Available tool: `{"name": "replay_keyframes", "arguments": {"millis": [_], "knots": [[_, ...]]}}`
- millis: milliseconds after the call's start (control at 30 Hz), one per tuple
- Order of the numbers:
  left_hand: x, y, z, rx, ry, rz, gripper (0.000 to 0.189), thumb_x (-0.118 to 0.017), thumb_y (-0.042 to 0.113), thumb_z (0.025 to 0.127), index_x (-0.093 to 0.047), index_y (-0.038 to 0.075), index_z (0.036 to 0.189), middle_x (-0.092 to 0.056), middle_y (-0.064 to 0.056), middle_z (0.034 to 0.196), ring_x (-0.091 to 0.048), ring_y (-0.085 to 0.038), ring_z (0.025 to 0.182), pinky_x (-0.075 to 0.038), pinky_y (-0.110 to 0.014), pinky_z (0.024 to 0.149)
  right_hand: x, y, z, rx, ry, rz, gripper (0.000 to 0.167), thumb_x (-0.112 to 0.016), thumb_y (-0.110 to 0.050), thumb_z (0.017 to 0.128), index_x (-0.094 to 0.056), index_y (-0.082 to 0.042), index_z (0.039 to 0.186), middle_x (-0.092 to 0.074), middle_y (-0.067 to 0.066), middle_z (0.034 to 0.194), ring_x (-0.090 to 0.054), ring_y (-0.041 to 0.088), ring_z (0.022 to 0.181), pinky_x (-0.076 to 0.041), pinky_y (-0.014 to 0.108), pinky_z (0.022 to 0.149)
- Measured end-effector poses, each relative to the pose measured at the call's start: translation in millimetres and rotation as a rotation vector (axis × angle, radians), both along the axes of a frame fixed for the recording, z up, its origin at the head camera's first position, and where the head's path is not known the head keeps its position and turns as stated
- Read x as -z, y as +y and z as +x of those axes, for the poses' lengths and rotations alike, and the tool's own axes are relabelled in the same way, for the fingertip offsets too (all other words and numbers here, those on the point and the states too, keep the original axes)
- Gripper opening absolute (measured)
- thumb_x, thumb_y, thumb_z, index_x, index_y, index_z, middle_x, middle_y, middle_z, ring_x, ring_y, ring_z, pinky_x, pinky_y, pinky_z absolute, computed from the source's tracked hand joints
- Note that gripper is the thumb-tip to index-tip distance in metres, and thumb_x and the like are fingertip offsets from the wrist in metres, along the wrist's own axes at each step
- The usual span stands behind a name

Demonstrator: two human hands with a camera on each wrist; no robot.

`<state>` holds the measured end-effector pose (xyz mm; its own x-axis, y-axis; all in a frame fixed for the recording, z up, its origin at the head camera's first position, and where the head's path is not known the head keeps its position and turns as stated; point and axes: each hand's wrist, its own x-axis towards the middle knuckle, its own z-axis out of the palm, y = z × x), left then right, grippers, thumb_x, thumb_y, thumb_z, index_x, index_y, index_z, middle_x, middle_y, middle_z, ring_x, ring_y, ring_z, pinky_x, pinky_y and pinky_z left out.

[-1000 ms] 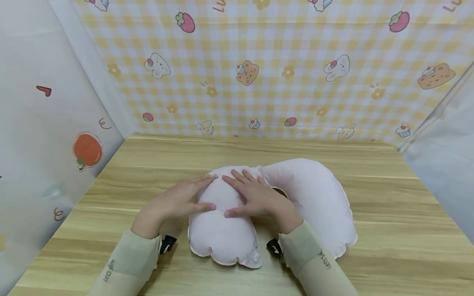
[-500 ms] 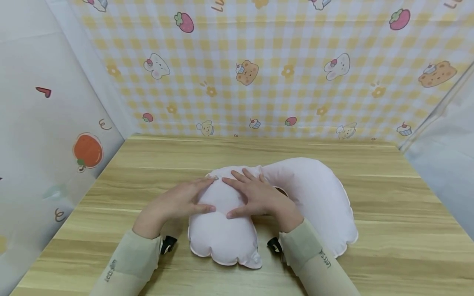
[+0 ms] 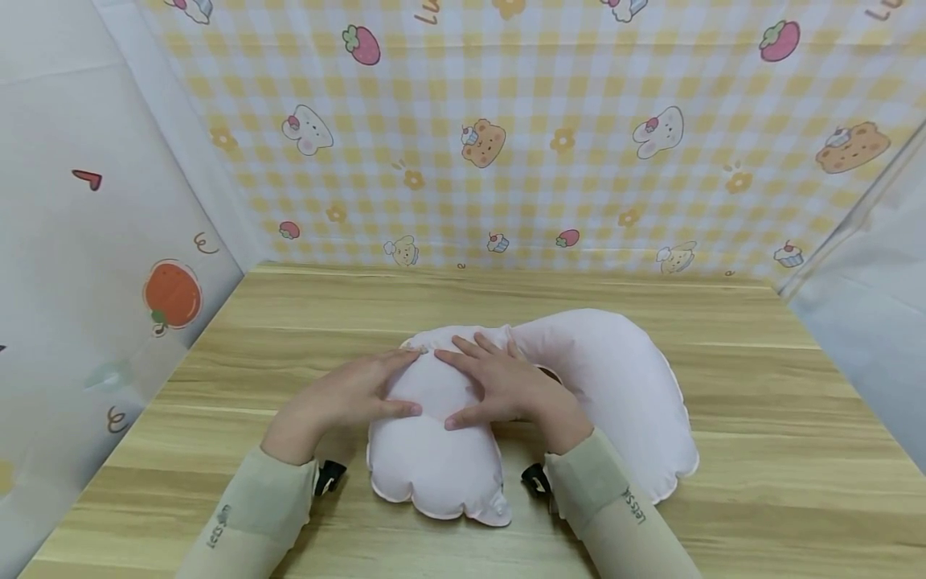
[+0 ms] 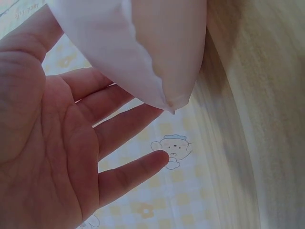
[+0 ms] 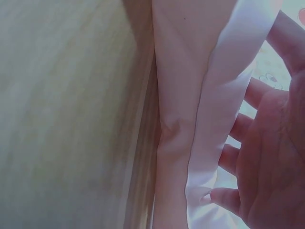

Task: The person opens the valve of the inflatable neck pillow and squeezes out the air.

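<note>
A pale pink inflated U-shaped neck pillow [image 3: 615,386] lies on the wooden table, its curve toward the back wall. On its left arm rests my left hand [image 3: 347,394], fingers spread along the outer side and thumb on top. My right hand [image 3: 510,390] lies over the inner side of that same arm, fingers fanned toward the far edge. In the left wrist view, fingers [image 4: 128,124] of the left hand reach under the pillow's rounded side [image 4: 109,47]. The right wrist view has the right fingertips touching the pillow's side near its seam [image 5: 198,124].
The wood-grain table [image 3: 760,450] extends around the pillow. Behind it stands a yellow checked cloth wall [image 3: 535,185] with cartoon prints, and a white printed sheet [image 3: 94,241] closes the left side. Black strap clips [image 3: 329,478] sit at both wrists.
Both hands stay on the pillow's left arm. The right thumb has slid very slightly toward the near end; the pillow lies in the same place.
</note>
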<state>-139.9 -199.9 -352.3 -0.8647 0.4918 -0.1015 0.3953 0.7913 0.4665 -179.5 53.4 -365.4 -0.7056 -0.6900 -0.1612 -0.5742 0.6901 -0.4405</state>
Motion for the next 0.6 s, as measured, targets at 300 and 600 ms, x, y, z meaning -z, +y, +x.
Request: {"name": "replay_keyframes", "arguments": {"millis": [300,600], "knots": [[2.0,1.4,0.1,0.008,-0.003,-0.002,0.081,-0.071,0.045,0.09,-0.039,0.003,0.151,-0.043,-0.017,0.154,-0.044,-0.036,0.14,-0.037,-0.054,0.114,-0.3,0.6,0.8,-0.002,-0.022,0.01,0.094,-0.071,-0.067,0.078,-0.028,-0.038,0.156,-0.017,-0.004,0.167,-0.009,0.03,0.156,-0.002,0.065,0.121],[3.5,1.6,0.0,0.004,-0.007,-0.019,0.08,-0.07,0.046,0.09,-0.039,0.003,0.151,-0.042,-0.018,0.155,-0.045,-0.037,0.14,-0.038,-0.055,0.113,0.0,0.2,0.3,0.0,-0.046,0.016,0.094,-0.072,-0.065,0.078,-0.028,-0.038,0.156,-0.017,-0.005,0.167,-0.008,0.029,0.156,-0.001,0.063,0.122]]}}
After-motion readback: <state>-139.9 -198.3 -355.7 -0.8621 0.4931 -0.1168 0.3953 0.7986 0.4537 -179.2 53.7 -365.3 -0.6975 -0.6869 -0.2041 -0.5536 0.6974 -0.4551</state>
